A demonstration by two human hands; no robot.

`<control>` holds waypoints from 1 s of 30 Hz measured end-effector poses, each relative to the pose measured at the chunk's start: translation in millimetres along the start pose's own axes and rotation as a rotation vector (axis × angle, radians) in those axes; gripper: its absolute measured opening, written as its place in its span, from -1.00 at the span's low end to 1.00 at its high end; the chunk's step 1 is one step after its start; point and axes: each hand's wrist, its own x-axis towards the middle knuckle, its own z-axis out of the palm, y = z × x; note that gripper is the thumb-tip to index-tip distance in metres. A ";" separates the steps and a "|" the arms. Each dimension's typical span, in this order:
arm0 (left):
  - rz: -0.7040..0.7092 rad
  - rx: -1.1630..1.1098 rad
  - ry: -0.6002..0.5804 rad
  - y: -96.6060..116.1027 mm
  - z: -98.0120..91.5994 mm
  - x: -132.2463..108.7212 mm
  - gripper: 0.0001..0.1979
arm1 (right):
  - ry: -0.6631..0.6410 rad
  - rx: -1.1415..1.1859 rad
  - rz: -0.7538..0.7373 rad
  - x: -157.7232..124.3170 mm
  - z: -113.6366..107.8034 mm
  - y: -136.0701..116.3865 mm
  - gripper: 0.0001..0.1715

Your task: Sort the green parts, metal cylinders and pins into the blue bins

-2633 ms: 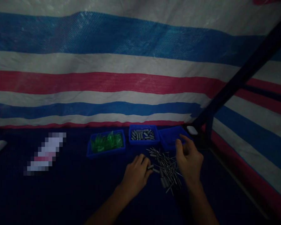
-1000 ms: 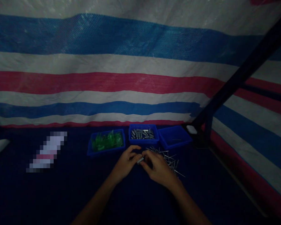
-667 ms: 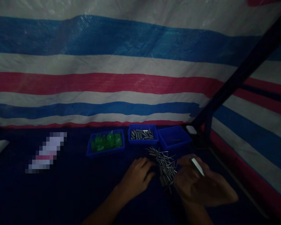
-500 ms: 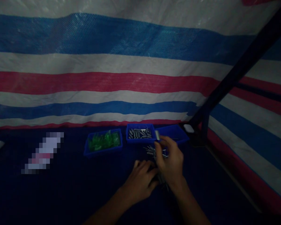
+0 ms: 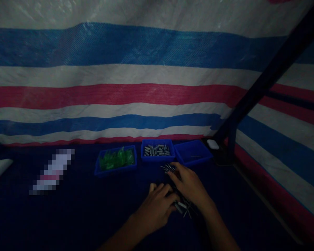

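Observation:
My right hand (image 5: 189,183) is over a loose pile of thin metal pins (image 5: 167,168) on the dark table, with thumb and forefinger apart around the ends of the pile. My left hand (image 5: 158,204) rests on the table to the left, fingers curled. Short silver metal cylinders (image 5: 182,205) lie by its thumb and fingertips. Whether it grips one of them is hard to see in the dim light. More thin pins (image 5: 187,211) stick out between the two hands.
Behind the hands stands a blue tray (image 5: 158,159) of small metal cylinders. Right of it is another blue tray (image 5: 193,161) with a thin pin inside. A blue tray (image 5: 115,171) at left holds green pieces. A white object (image 5: 212,144) sits at the back right.
My right hand has come down from beside the cylinder tray to the pin pile. The metal cylinder it held up no longer shows in its fingers. My left hand has barely moved.

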 end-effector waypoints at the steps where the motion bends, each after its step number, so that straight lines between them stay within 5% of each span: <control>1: -0.016 -0.005 0.002 -1.8 1.0 -0.5 -0.85 | -0.008 0.010 -0.017 -0.2 2.0 -1.7 -0.62; 8: -0.071 0.014 0.094 -21.8 -0.4 -1.8 -0.83 | -0.042 0.067 -0.171 -7.6 6.0 -13.7 -0.67; 15: -0.293 -0.399 0.414 -37.4 -10.7 5.0 -0.79 | 0.005 0.114 -0.285 -9.4 14.2 -18.7 -0.67; 23: -0.392 -0.661 0.483 -32.7 -11.3 8.2 -0.61 | 0.072 0.012 -0.371 -9.8 25.3 -26.4 -0.88; 27: -0.452 -0.872 0.454 -27.7 -6.7 8.8 -0.58 | 0.335 0.032 -0.429 -15.1 21.5 -30.0 -0.93; 30: -0.341 -0.707 0.384 -23.9 -3.6 8.0 -0.66 | 0.665 0.144 -0.575 -26.3 12.5 -37.0 -0.82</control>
